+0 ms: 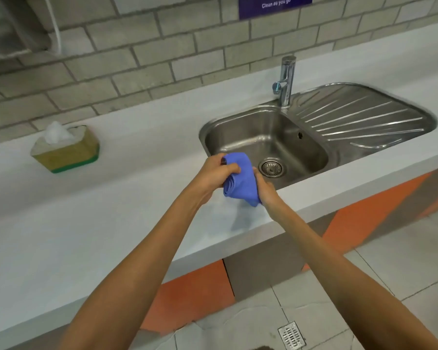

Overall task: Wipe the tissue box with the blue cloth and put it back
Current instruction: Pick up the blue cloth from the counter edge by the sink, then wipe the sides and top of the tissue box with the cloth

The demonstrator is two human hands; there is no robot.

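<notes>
1. Two things matter for my next move, and they sit well apart: the yellow cardboard tissue box with a green base band stands far to my left on the pale grey laminate counter, close to the back edge under the grey brick wall, with a white tissue puffed out of its top. Its long axis looks to run roughly along the counter's length, slightly skewed.
2. My left hand is the nearer one to that box; its fingers are curled shut over the upper end of the soft blue cloth.
3. That cloth is bunched into a loose roll with folded layers showing at its lower left, held above the counter near its front edge and not touching it.
4. My right hand pinches the cloth's lower right end, fingers closed on it.
5. Further right lies the stainless steel sink basin with a round strainer drain, a chrome tap, and a ribbed draining board.
6. I judge the box untouched so far; reaching it means going leftward and away from me.
</notes>
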